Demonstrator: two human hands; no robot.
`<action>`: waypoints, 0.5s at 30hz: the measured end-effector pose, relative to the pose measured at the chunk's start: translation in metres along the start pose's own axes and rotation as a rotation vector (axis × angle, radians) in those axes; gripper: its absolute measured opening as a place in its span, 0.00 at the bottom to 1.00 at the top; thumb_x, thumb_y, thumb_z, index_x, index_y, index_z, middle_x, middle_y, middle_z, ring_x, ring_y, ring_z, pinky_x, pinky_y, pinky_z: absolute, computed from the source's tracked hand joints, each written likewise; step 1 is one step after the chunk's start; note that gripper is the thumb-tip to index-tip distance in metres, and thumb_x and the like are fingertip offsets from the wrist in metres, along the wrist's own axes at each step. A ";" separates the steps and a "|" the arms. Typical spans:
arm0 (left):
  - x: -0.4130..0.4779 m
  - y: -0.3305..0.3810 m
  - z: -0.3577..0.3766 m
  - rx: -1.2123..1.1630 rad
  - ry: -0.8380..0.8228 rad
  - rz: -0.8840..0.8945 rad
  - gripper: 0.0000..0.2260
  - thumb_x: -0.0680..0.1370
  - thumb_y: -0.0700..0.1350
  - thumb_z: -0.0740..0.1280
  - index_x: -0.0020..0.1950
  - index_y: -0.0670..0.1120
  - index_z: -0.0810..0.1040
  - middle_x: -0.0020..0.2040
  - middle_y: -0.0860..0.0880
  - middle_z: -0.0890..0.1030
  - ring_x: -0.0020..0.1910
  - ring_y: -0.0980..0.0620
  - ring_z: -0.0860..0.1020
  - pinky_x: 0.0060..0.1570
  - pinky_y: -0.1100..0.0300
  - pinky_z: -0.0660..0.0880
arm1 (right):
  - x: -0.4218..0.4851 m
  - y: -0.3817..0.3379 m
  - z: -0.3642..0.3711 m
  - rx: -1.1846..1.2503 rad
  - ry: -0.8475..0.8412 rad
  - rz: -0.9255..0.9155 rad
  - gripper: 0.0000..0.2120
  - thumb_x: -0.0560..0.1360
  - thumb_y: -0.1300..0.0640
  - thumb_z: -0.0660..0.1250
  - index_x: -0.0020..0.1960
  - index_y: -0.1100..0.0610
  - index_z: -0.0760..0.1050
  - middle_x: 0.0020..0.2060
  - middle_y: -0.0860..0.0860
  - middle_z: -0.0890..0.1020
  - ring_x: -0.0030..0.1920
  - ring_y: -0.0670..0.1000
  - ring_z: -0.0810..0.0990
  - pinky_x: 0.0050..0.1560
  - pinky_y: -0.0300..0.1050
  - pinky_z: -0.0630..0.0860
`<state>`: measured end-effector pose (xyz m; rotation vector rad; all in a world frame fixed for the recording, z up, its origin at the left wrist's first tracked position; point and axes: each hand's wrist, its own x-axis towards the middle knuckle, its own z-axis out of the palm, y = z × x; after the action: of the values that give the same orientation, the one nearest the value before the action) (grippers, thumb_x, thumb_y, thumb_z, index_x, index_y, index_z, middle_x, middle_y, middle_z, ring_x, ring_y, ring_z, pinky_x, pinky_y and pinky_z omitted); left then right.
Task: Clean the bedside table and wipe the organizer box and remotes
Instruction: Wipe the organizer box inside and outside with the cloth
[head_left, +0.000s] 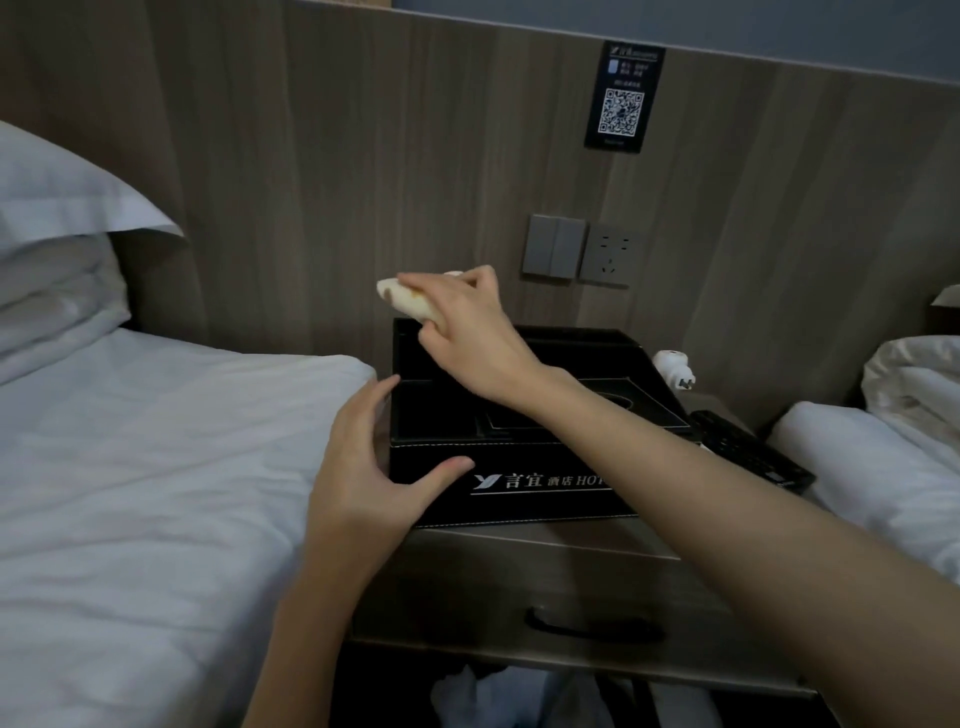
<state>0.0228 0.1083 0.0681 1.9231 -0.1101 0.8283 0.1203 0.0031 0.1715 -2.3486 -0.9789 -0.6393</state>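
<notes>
On the bench (519, 566), the left hand (363, 467) is spread against the near left corner of the black organizer box (535, 501), thumb on its front face. Further back, the right hand (467, 322) grips a folded pale cloth (402, 301) at the box's far left rim. A hard wipe could shove the box right into the remote (753, 452) just beside it and tip that off the edge.

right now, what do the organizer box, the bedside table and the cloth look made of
The organizer box looks like matte black faux leather: pale stitching lines its edges. The bedside table seems laminate or veneer, matte, with streaked grey-brown grain. The cloth is soft cream fabric, bunched in folds; weave too blurred to tell.
</notes>
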 end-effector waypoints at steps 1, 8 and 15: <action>0.001 -0.002 0.000 0.008 0.000 0.013 0.40 0.61 0.62 0.74 0.71 0.54 0.66 0.69 0.58 0.68 0.65 0.67 0.65 0.63 0.74 0.63 | 0.008 0.003 0.008 -0.011 -0.017 0.010 0.24 0.76 0.64 0.59 0.72 0.57 0.67 0.66 0.52 0.74 0.61 0.56 0.62 0.65 0.44 0.62; 0.005 -0.014 -0.001 0.074 -0.089 0.124 0.30 0.65 0.67 0.72 0.62 0.58 0.71 0.75 0.62 0.62 0.72 0.69 0.60 0.63 0.78 0.60 | 0.015 0.011 0.021 -0.227 -0.220 -0.084 0.26 0.77 0.62 0.56 0.75 0.52 0.63 0.71 0.46 0.71 0.56 0.53 0.61 0.65 0.46 0.62; 0.004 -0.011 -0.003 0.265 -0.028 0.178 0.27 0.65 0.72 0.65 0.57 0.59 0.69 0.76 0.63 0.60 0.75 0.59 0.61 0.59 0.64 0.68 | 0.017 0.017 0.005 -0.267 -0.323 -0.071 0.28 0.78 0.65 0.55 0.76 0.51 0.60 0.67 0.49 0.75 0.52 0.51 0.58 0.64 0.49 0.64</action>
<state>0.0290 0.1171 0.0625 2.1981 -0.1998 0.9734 0.1446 0.0047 0.1734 -2.7234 -1.1820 -0.4472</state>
